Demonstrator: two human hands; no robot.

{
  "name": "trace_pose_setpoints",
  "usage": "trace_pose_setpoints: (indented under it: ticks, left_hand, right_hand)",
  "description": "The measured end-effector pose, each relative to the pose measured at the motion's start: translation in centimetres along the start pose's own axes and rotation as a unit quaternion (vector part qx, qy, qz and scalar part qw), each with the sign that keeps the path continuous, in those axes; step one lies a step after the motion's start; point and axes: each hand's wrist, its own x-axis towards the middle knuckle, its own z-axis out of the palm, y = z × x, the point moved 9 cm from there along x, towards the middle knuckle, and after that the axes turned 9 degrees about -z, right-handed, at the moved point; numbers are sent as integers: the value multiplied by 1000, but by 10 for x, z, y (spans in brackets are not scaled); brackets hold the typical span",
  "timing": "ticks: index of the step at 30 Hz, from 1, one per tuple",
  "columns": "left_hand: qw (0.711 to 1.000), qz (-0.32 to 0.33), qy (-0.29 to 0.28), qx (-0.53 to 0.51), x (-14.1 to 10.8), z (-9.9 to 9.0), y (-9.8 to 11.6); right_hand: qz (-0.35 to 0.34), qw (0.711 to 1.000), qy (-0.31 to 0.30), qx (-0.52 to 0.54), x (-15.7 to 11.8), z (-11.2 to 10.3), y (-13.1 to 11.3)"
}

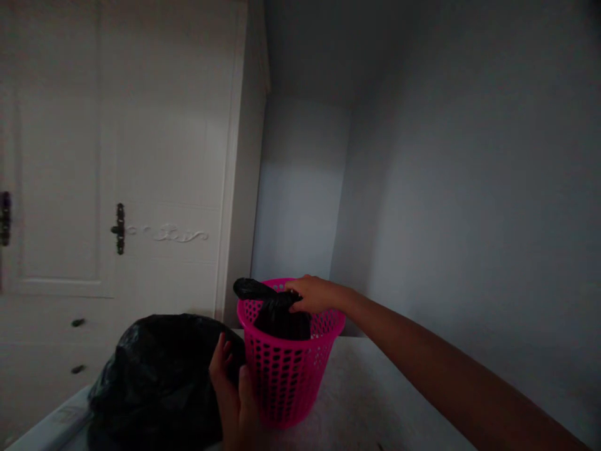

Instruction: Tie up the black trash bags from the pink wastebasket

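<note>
a black bag (282, 322) (neck gathered) is inside a pink basket (300, 352).

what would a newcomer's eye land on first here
The bright pink, round perforated basket stands out first, low in the middle. The right hand grips a gathered black plastic bag partly inside it. A larger black plastic bag sits lower left, near the left hand.

Dim room. At left stands a tall white wooden-looking wardrobe (173, 138) with panelled doors (61, 156), dark ornate metal handles (120, 228), a raised white scroll moulding (176, 233), and, lower down, white drawers (37, 360) with small dark knobs (77, 322). Beside it, plain blue-grey walls (469, 188) meet beneath a shadowed grey ceiling (323, 47). Soft, weak light brightens the right-hand wall.
</note>
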Motion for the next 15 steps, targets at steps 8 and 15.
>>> trace_pose_setpoints:
  ticks: [8,15]
  left_hand:
    - [991,49,-67,106,-28,11,-43]
    - [991,-2,-92,100,-33,14,-32]
  right_hand:
    - [73,975,204,-37,-21,-84,46]
    - [163,860,476,77,-107,-178,130]
